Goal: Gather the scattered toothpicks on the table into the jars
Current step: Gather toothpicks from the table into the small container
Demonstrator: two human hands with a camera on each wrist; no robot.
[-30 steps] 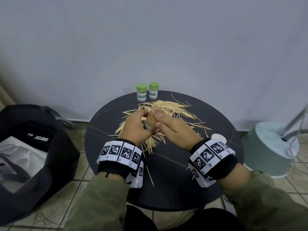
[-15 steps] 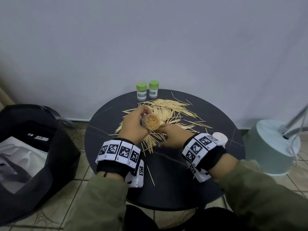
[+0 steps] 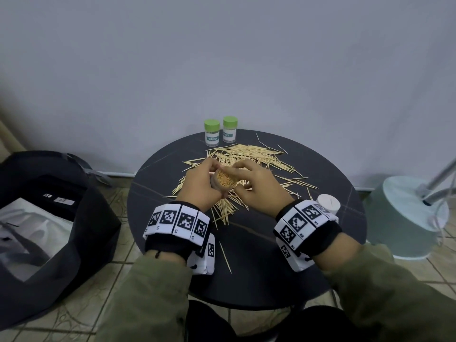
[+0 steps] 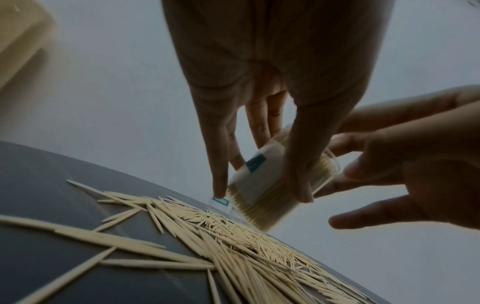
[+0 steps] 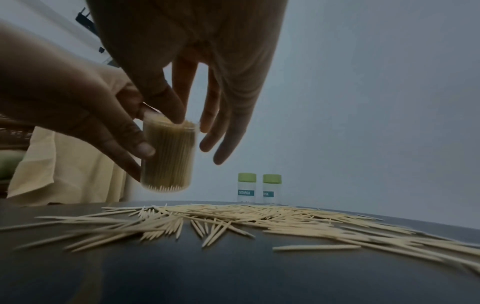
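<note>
Dark round tabletop (image 3: 259, 262) carries scattered toothpicks (image 3: 249, 156); left hand (image 3: 199, 186) grips the full open jar (image 3: 224, 180) above them, right hand (image 3: 259, 186) fingers loose, thumb pressing tips: tamp level before capping.

Open jar (image 5: 168, 156) is motion-blurred in both wrist views; its label can't be read. Head view: left hand (image 3: 201, 187) hides the jar body, only the packed mouth shows. Far capped jar (image 3: 230, 129) label too small to read. White lid (image 3: 328, 204) half hidden behind the right wristband.
</note>
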